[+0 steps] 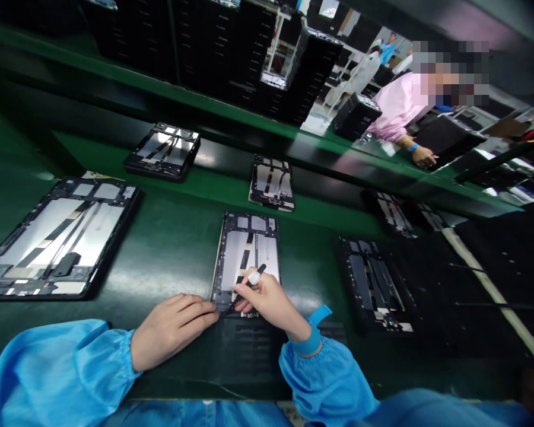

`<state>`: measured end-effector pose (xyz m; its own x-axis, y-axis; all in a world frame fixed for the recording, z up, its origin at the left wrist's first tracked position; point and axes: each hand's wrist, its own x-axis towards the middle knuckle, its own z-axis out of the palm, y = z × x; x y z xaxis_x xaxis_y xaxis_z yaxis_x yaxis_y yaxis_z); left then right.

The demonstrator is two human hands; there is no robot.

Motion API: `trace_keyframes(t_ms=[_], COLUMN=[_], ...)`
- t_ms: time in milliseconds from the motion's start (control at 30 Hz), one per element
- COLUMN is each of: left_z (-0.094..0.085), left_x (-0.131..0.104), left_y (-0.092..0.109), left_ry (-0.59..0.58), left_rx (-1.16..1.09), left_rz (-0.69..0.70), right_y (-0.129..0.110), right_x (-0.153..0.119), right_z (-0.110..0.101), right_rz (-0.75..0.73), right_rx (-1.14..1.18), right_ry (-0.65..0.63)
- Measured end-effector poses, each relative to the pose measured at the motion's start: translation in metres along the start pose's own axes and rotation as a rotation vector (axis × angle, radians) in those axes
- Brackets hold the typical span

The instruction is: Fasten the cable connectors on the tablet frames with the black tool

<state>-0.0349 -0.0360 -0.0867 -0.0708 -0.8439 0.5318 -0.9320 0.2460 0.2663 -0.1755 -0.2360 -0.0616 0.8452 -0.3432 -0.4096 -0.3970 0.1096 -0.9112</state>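
An opened tablet [269, 246] lies in front of me, its silvery inside, dark ribbon cables and black frame showing. My right hand [267, 296] is over its lower part, fingers closed in a pinch around a slim black pen-shaped tool [261, 268]. The tool's working end is hidden by the fingers. Something white, like a finger cot [254, 277], covers one fingertip. At the lower left corner of the tablet, my left hand [175, 326] lies with fingers stretched out, the tips touching the edge. It holds nothing.
More opened tablets surround the work: a large one [71, 231] at left, two [164, 151] [272, 182] behind, another [374, 284] at right. Stacked black trays [222, 53] stand beyond the green rail [231, 110]. Across it, a person in a pink sleeve [398, 110] works.
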Motion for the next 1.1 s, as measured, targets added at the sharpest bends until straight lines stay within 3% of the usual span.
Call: trace_keyframes(t_ms=[567, 767, 967, 1100], left_z=[-0.001, 0.002, 0.002, 0.000], left_x=[-0.002, -0.010, -0.008, -0.005], left_y=[0.001, -0.001, -0.005, -0.007], left_ry=[-0.002, -0.095, -0.158, -0.178], left_rx=[0.034, 0.154, 0.117, 0.077], left_rz=[0.007, 0.083, 0.080, 0.074], right_y=[0.002, 0.002, 0.007, 0.012], right_x=[-0.001, -0.002, -0.019, -0.031], right_z=[0.001, 0.002, -0.013, -0.018], right_rz=[-0.011, -0.022, -0.100, -0.143], right_rx=[-0.013, 0.001, -0.020, -0.101], right_ry=[0.028, 0.042, 0.226, 0.250])
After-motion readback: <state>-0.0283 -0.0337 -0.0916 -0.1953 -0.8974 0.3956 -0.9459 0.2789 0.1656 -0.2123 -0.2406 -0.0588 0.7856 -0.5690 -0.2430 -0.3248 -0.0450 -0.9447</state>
